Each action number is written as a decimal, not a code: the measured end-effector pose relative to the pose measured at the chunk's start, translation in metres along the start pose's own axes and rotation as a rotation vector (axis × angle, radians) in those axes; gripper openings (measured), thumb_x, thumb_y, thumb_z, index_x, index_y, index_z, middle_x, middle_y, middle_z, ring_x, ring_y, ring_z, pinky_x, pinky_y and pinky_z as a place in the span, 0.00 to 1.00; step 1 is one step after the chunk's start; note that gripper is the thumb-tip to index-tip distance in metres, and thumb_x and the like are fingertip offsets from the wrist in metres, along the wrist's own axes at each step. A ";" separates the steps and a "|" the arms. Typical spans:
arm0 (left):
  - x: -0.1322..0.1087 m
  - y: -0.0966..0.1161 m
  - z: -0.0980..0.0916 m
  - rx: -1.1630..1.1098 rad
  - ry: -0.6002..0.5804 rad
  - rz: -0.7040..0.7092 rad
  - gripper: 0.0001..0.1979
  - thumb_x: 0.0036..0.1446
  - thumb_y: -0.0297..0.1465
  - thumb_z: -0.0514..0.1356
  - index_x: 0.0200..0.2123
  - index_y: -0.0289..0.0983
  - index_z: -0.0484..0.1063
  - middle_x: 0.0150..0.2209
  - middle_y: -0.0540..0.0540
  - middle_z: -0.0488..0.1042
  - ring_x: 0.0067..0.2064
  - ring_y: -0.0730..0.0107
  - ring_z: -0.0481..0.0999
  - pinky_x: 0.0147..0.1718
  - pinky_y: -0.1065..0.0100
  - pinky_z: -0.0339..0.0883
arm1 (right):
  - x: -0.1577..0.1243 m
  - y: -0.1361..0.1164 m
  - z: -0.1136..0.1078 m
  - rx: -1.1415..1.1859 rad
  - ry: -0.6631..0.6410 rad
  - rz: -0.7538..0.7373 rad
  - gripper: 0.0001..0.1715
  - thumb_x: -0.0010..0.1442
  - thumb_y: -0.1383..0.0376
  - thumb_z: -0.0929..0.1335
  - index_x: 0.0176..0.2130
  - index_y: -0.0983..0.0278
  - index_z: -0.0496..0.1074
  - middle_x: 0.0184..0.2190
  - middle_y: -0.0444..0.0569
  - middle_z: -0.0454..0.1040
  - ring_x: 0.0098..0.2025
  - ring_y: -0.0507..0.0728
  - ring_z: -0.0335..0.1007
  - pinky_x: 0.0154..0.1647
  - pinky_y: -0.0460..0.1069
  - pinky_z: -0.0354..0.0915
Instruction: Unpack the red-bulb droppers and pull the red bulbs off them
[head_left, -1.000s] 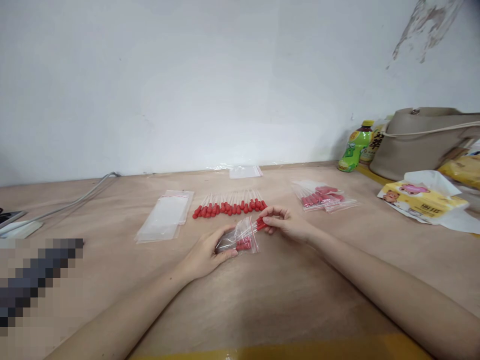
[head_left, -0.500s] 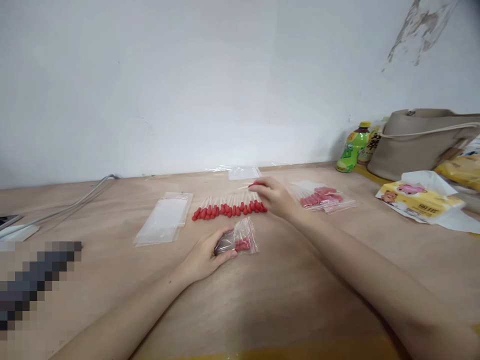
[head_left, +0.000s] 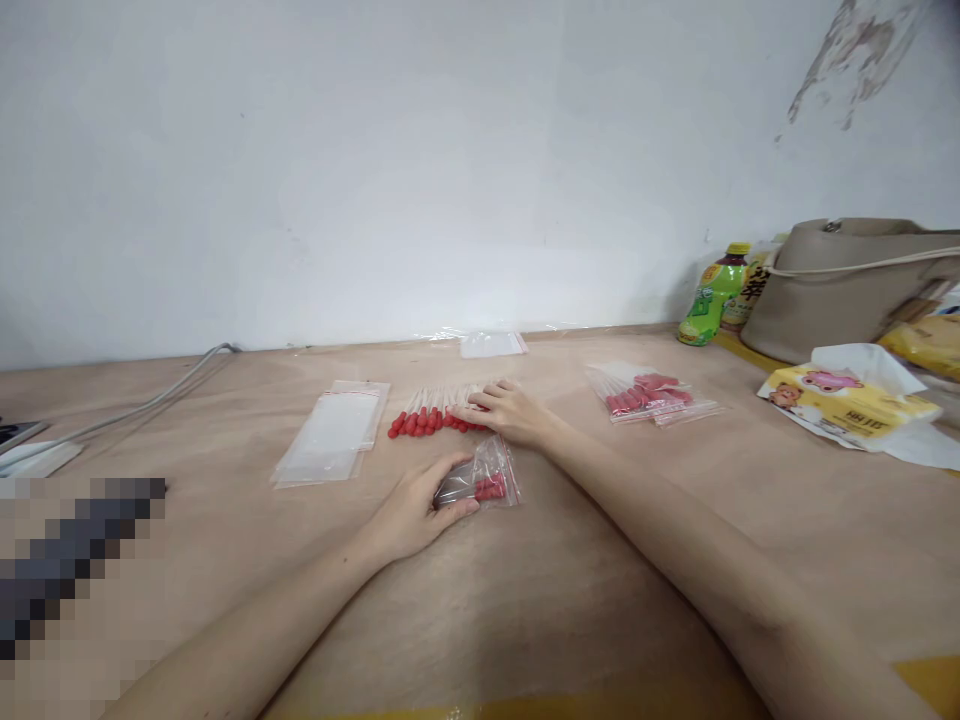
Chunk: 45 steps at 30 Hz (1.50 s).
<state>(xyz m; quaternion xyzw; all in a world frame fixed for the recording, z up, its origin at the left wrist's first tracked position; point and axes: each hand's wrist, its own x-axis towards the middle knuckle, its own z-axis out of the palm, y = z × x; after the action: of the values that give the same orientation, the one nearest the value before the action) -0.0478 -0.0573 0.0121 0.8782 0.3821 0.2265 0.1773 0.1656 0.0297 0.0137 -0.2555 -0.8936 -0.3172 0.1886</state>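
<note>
My left hand (head_left: pixel 411 510) rests on the table and pinches the closed end of a small clear zip bag (head_left: pixel 484 476) that has a few red-tipped droppers inside. My right hand (head_left: pixel 506 408) lies palm down, fingers stretched out, over the right end of a row of loose red-tipped droppers (head_left: pixel 424 416). The fingers touch the droppers and cover several of them. I cannot see anything gripped in that hand.
A stack of empty zip bags (head_left: pixel 334 431) lies left of the row. Filled bags of droppers (head_left: pixel 649 394) sit to the right. Another clear bag (head_left: pixel 491 344) lies by the wall. A green bottle (head_left: pixel 712 293), a beige handbag (head_left: pixel 847 280) and a tissue pack (head_left: pixel 847 398) stand far right.
My right hand left the bag's mouth, lifted a dropper above the row's right end, then came down flat on the row. My left hand and the bag stayed put.
</note>
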 end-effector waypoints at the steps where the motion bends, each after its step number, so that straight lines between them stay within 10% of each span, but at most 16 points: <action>1: 0.000 0.000 0.000 0.003 0.001 0.003 0.24 0.55 0.42 0.55 0.53 0.40 0.59 0.50 0.45 0.68 0.50 0.61 0.68 0.47 0.61 0.64 | 0.000 0.000 0.000 0.021 -0.020 0.009 0.22 0.63 0.69 0.57 0.56 0.58 0.58 0.40 0.49 0.71 0.37 0.55 0.63 0.37 0.50 0.57; 7: -0.002 0.001 -0.001 0.005 0.008 0.027 0.23 0.55 0.40 0.56 0.53 0.39 0.59 0.50 0.44 0.68 0.49 0.61 0.69 0.47 0.61 0.65 | -0.008 0.002 -0.016 0.246 0.042 0.240 0.23 0.60 0.72 0.59 0.55 0.65 0.59 0.46 0.54 0.69 0.45 0.57 0.64 0.42 0.52 0.60; 13: 0.000 -0.001 0.000 0.039 0.022 0.072 0.25 0.55 0.39 0.56 0.54 0.40 0.57 0.51 0.43 0.67 0.52 0.60 0.67 0.48 0.59 0.64 | -0.045 -0.021 -0.053 0.699 0.167 0.636 0.08 0.59 0.67 0.62 0.35 0.65 0.70 0.29 0.48 0.71 0.31 0.52 0.66 0.33 0.47 0.63; 19: -0.001 -0.001 0.003 0.082 0.168 0.265 0.20 0.55 0.34 0.57 0.51 0.39 0.61 0.51 0.42 0.66 0.53 0.62 0.65 0.51 0.60 0.62 | -0.055 -0.049 -0.064 0.881 0.001 0.588 0.08 0.56 0.65 0.65 0.34 0.64 0.74 0.28 0.46 0.69 0.33 0.52 0.65 0.36 0.48 0.62; 27: -0.001 0.003 0.001 0.025 -0.009 0.145 0.21 0.58 0.36 0.52 0.55 0.41 0.58 0.50 0.44 0.68 0.49 0.64 0.69 0.46 0.63 0.65 | -0.044 -0.053 -0.066 1.060 -0.135 0.491 0.11 0.51 0.61 0.70 0.36 0.63 0.73 0.36 0.47 0.70 0.40 0.54 0.65 0.42 0.50 0.62; 37: 0.000 0.003 -0.001 0.041 -0.049 0.089 0.24 0.58 0.38 0.52 0.57 0.40 0.56 0.53 0.44 0.66 0.52 0.63 0.66 0.50 0.61 0.63 | -0.047 -0.064 -0.054 1.466 -0.046 0.721 0.08 0.50 0.67 0.68 0.33 0.65 0.65 0.30 0.44 0.70 0.30 0.49 0.66 0.31 0.46 0.64; 45: -0.001 0.002 0.001 0.123 -0.002 0.071 0.27 0.57 0.39 0.52 0.58 0.38 0.53 0.56 0.41 0.62 0.56 0.60 0.62 0.54 0.56 0.59 | -0.066 -0.015 -0.057 1.719 -0.041 1.056 0.20 0.46 0.58 0.72 0.37 0.66 0.67 0.27 0.44 0.74 0.25 0.47 0.69 0.30 0.46 0.67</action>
<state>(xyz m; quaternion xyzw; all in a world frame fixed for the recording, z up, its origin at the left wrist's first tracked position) -0.0468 -0.0595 0.0124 0.9008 0.3635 0.2077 0.1150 0.2192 -0.0408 0.0154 -0.4014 -0.5946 0.5633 0.4099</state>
